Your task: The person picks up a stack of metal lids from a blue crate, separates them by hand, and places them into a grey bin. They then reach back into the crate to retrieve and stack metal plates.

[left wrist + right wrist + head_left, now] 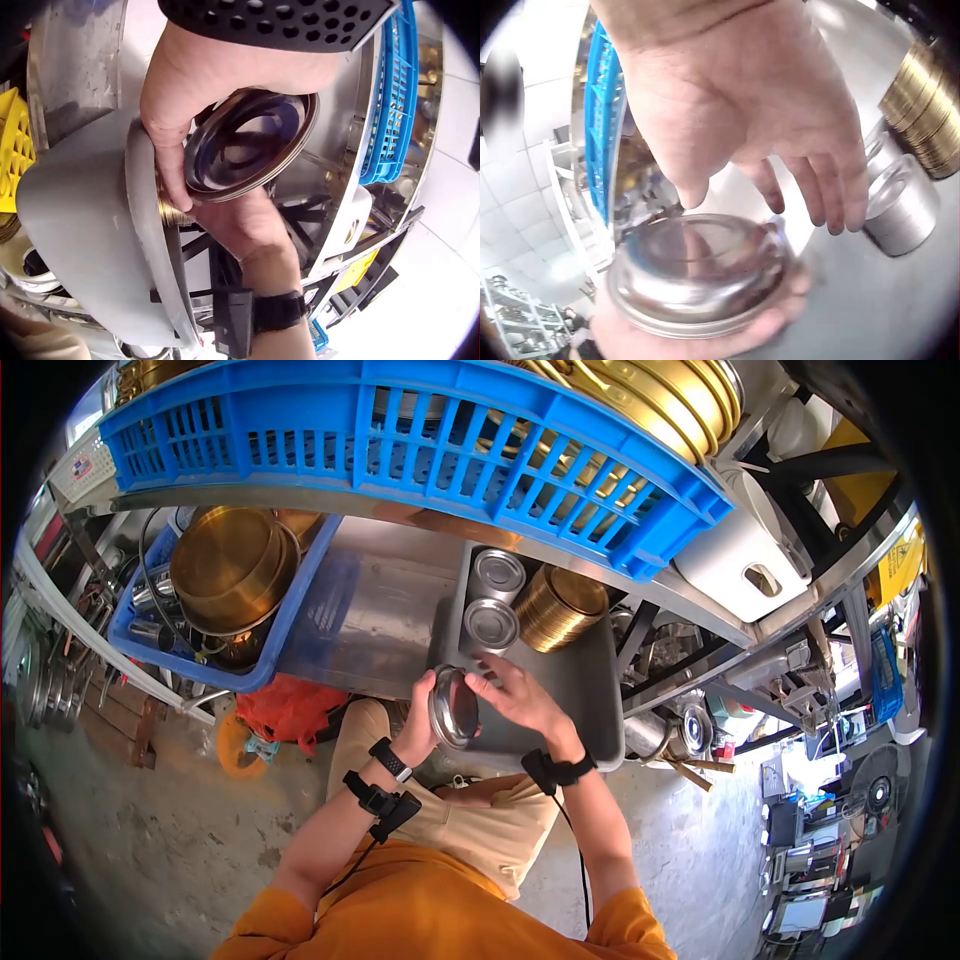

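My left hand (413,738) grips a few nested round stainless-steel dishes (456,710) by the rim, tilted on edge before my lap. Their stacked rims and hollow side show in the left wrist view, while the right wrist view shows the shiny domed base. Over that base hovers my right hand (742,97), fingers spread and loosely bent, holding nothing. Just beyond both hands is a grey tub (585,705). In it stand two stacks of silver dishes (491,624) and a stack of gold-coloured dishes (562,610).
A blue slatted crate (300,448) with gold-coloured ware sits on the shelf above the tub. To the left, a blue basket (240,680) holds brass-coloured pots (225,570). A white container (735,575) stands at the shelf's right end.
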Motion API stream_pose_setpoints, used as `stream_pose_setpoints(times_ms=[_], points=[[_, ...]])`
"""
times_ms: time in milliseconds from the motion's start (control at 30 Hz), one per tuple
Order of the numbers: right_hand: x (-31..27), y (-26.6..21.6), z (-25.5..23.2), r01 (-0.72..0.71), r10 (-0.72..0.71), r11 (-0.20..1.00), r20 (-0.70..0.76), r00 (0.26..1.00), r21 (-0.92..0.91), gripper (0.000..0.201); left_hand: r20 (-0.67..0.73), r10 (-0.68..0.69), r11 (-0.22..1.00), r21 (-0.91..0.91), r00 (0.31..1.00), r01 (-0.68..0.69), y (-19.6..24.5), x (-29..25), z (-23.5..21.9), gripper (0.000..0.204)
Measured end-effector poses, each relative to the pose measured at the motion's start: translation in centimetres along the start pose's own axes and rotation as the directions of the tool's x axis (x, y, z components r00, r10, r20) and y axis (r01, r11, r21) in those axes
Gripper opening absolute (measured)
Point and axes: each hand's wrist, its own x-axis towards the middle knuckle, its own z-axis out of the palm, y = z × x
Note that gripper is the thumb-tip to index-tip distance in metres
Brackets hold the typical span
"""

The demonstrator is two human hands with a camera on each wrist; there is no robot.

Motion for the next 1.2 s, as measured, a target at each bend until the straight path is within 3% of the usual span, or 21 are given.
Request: stream_pose_setpoints(times_ms=[33,133,300,400,600,667,800,833,900,967,1067,1133,1167,1200], points=[[-0.6,-1.2,0.6,0.076,-0.077,0.997,-0.028,0.997,-0.028,0.077,-0.010,0.034,0.998,0.060,0.999,-0.033,0.2,-0.2,0.8,0.072],[-2.5,-5.1,1.4,0.036,-0.039,0.995,-0.026,0.999,-0.089,0.076,-0.053,0.045,0.986,0.166,0.998,-0.035,-0.3,-0.4,0.6,0.072],[-3.8,-5.7,1.9,-0.003,-0.014,0.981,-0.082,0.997,-0.195,0.075,-0.072,0.048,0.978,0.208,0.996,-0.032,-0.6,-0.5,0.6,0.064],[-4.4,-5.5,2.2,-0.052,0.033,0.981,-0.106,0.994,-0.184,0.074,-0.054,0.072,0.961,0.270,0.996,-0.055,-0.4,-0.9,1.4,0.059],[-4.9,-4.4,2.5,-0.003,0.003,1.000,-0.143,0.990,0.005,0.071,-0.041,0.141,0.880,0.463,0.989,-0.106,0.3,-1.3,2.9,0.056],[-5.1,-4.4,2.6,0.093,-0.102,0.994,-0.189,0.977,-0.058,0.065,-0.027,0.092,0.904,0.422,0.995,-0.072,0.4,-1.3,2.5,0.057],[-5.0,-4.4,2.4,0.103,-0.109,0.994,-0.170,0.979,-0.041,0.068,-0.001,0.036,0.953,0.301,0.999,-0.034,0.1,-0.9,1.7,0.064],[-4.8,-4.0,2.4,0.117,-0.111,0.993,-0.154,0.982,0.031,0.069,-0.001,0.038,0.953,0.301,0.999,-0.036,0.2,-0.8,1.7,0.064],[-4.6,-3.5,2.1,0.133,-0.119,0.986,-0.133,0.984,0.101,0.071,0.073,0.028,0.993,0.116,0.997,-0.037,0.5,-0.7,1.6,0.072],[-4.6,-3.2,1.4,0.143,-0.118,0.951,-0.103,0.988,0.275,0.072,0.052,0.052,0.990,0.131,0.997,-0.058,0.3,-0.4,1.5,0.077],[-4.5,-2.3,0.6,0.160,-0.139,0.949,-0.097,0.986,0.270,0.077,0.033,0.091,0.982,0.163,0.995,-0.095,-0.2,0.0,0.8,0.078],[-3.7,-1.1,-0.3,0.207,-0.119,0.891,-0.231,0.966,0.405,0.083,-0.033,0.000,0.995,0.102,0.999,0.003,0.0,-0.3,0.6,0.075],[-2.5,-0.3,-0.8,0.305,-0.197,0.900,-0.335,0.921,0.310,0.087,-0.023,-0.026,0.996,0.082,0.999,0.028,-0.4,-0.1,-0.2,0.073],[-1.6,0.1,-1.5,0.330,-0.187,0.869,-0.372,0.909,0.369,0.085,-0.022,-0.026,0.996,0.084,0.999,0.028,-0.4,-0.1,0.0,0.073]])
